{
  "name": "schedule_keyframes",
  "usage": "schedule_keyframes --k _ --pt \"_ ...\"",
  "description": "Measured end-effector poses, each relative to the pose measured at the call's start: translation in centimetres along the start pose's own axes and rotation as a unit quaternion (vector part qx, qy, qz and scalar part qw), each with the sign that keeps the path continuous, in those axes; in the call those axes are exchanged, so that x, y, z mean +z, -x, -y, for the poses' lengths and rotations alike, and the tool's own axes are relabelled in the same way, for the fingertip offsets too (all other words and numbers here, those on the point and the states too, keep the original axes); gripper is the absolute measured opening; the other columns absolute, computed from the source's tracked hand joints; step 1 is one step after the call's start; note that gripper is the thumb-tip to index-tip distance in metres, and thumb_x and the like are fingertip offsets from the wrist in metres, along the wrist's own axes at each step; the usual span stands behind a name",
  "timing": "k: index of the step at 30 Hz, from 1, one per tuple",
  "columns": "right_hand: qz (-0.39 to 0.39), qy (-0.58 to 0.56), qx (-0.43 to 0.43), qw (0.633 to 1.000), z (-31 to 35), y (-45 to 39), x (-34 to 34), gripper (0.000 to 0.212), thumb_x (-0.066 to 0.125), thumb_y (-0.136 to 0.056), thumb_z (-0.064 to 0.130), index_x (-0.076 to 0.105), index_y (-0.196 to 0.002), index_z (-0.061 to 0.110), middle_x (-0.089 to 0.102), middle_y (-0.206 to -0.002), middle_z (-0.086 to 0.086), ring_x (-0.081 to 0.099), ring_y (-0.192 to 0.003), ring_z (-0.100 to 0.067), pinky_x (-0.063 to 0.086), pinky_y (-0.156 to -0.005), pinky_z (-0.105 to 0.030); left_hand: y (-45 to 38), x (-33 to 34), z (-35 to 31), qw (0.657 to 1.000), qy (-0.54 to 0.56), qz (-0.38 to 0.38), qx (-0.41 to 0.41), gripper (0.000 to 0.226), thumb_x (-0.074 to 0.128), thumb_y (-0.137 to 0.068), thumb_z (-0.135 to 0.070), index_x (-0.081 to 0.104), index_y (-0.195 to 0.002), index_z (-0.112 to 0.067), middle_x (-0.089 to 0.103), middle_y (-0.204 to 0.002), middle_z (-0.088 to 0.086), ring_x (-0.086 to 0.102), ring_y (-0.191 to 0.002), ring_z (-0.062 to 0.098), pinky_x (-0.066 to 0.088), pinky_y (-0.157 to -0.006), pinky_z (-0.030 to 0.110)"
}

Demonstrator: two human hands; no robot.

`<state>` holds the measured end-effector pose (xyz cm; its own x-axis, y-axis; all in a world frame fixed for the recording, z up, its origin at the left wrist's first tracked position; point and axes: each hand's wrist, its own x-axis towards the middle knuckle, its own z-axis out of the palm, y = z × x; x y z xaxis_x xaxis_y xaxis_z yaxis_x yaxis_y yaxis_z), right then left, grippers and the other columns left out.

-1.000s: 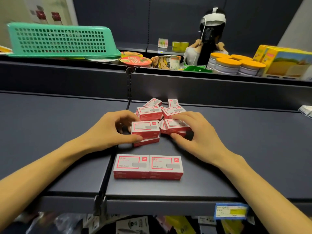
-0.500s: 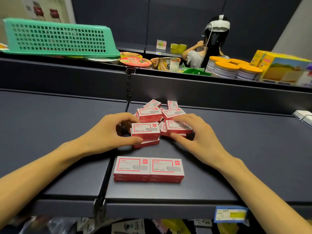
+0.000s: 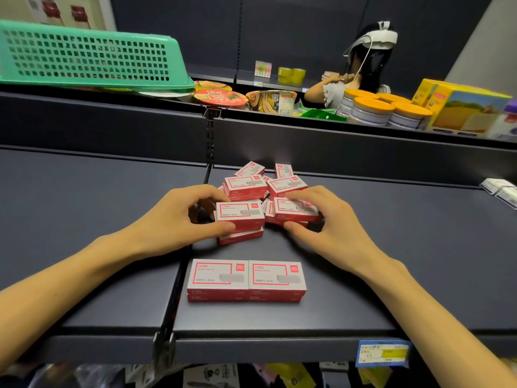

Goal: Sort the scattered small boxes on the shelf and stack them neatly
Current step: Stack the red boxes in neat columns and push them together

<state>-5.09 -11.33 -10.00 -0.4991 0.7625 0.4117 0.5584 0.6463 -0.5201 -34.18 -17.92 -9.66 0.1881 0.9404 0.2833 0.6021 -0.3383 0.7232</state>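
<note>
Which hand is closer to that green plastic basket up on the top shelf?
Left. The left hand sits below the green plastic basket, on the lower shelf; the right hand is further right, across the red-and-white boxes.

Small red-and-white staple boxes lie on a dark grey shelf. Near the front edge, two neat stacks sit side by side, touching, labels up, each two boxes high. Behind them a loose pile lies jumbled at mixed angles, some boxes tilted. At its front are a left box atop another, and a right box.
</note>
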Motion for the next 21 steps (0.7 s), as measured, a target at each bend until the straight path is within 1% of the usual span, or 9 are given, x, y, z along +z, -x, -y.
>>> schedule_keyframes --k 2,5,7,10,12,14,16,19,21 --pt "-0.008 0.003 0.002 1.000 0.0 0.0 0.0 0.049 0.077 -0.085 0.036 0.062 -0.130 0.026 0.060 -0.128 0.008 0.056 -0.117 -0.008 0.053 -0.092 -0.027 0.0 0.0 0.1 1.000 0.000 0.001 -0.001 0.042 0.071 -0.075 -0.053 0.059 -0.113 -0.043 0.066 -0.115 -0.022 0.063 -0.108 0.001 0.056 -0.080 0.017" --pt "-0.024 0.010 0.011 1.000 0.0 -0.1 0.1 0.048 0.078 -0.082 0.042 0.064 -0.125 0.029 0.062 -0.122 0.012 0.058 -0.112 -0.006 0.052 -0.085 -0.022 0.0 0.0 0.0 1.000 -0.002 0.002 0.000 0.042 0.070 -0.074 -0.055 0.059 -0.113 -0.042 0.066 -0.114 -0.023 0.064 -0.106 0.002 0.056 -0.079 0.017" --pt "-0.027 0.013 0.021 0.999 0.2 0.0 0.3 0.049 0.076 -0.081 0.047 0.062 -0.125 0.032 0.062 -0.122 0.013 0.057 -0.110 -0.004 0.053 -0.085 -0.023 0.0 0.0 0.0 1.000 -0.003 0.002 0.000 0.042 0.069 -0.074 -0.056 0.059 -0.112 -0.042 0.067 -0.114 -0.022 0.064 -0.105 0.002 0.056 -0.079 0.018" --pt "-0.020 0.007 0.040 0.999 0.5 0.1 0.5 0.053 0.074 -0.082 0.049 0.060 -0.129 0.031 0.062 -0.126 0.012 0.056 -0.113 -0.005 0.053 -0.090 -0.025 0.0 0.0 -0.1 1.000 -0.003 -0.001 0.001 0.043 0.072 -0.073 -0.054 0.061 -0.113 -0.040 0.068 -0.112 -0.021 0.065 -0.103 0.003 0.055 -0.077 0.017" --pt "-0.017 0.004 0.045 0.999 0.6 0.1 0.3 0.051 0.075 -0.082 0.048 0.061 -0.128 0.032 0.062 -0.125 0.016 0.056 -0.113 -0.004 0.052 -0.091 -0.025 0.0 0.1 -0.2 1.000 -0.011 -0.003 0.004 0.047 0.077 -0.070 -0.053 0.062 -0.113 -0.038 0.069 -0.110 -0.021 0.065 -0.102 0.004 0.055 -0.076 0.016" --pt "-0.012 -0.018 0.053 0.998 0.7 0.0 -0.2 0.048 0.078 -0.080 0.044 0.063 -0.125 0.032 0.061 -0.119 0.022 0.057 -0.110 0.000 0.052 -0.087 -0.019 0.1 0.1 -0.4 0.999 -0.030 0.001 0.012 0.052 0.080 -0.066 -0.054 0.060 -0.112 -0.040 0.069 -0.108 -0.023 0.064 -0.101 0.000 0.051 -0.076 0.011" --pt "0.003 -0.059 0.065 0.996 0.8 0.2 -0.9 0.046 0.081 -0.079 0.039 0.066 -0.121 0.030 0.064 -0.114 0.025 0.061 -0.105 0.005 0.050 -0.080 -0.012 0.1 0.2 -0.5 0.999 -0.046 0.004 0.015 0.056 0.082 -0.064 -0.054 0.060 -0.113 -0.039 0.067 -0.107 -0.026 0.063 -0.100 -0.002 0.049 -0.076 0.008" --pt "0.028 -0.120 0.075 0.990 0.7 1.2 -1.8 0.043 0.082 -0.077 0.033 0.069 -0.118 0.027 0.070 -0.108 0.021 0.066 -0.100 0.002 0.050 -0.077 -0.010 0.2 0.0 -0.3 0.998 -0.059 -0.005 0.017 0.058 0.083 -0.064 -0.051 0.063 -0.115 -0.033 0.068 -0.103 -0.026 0.064 -0.094 -0.001 0.049 -0.073 0.010" --pt "0.037 -0.134 0.079 0.987 0.9 2.0 -1.9 0.045 0.081 -0.076 0.034 0.068 -0.119 0.028 0.070 -0.108 0.020 0.065 -0.103 0.001 0.051 -0.078 -0.011 0.1 -0.2 -0.2 0.998 -0.065 -0.005 0.020 0.056 0.085 -0.066 -0.045 0.064 -0.115 -0.029 0.069 -0.102 -0.023 0.064 -0.093 0.000 0.049 -0.071 0.010"
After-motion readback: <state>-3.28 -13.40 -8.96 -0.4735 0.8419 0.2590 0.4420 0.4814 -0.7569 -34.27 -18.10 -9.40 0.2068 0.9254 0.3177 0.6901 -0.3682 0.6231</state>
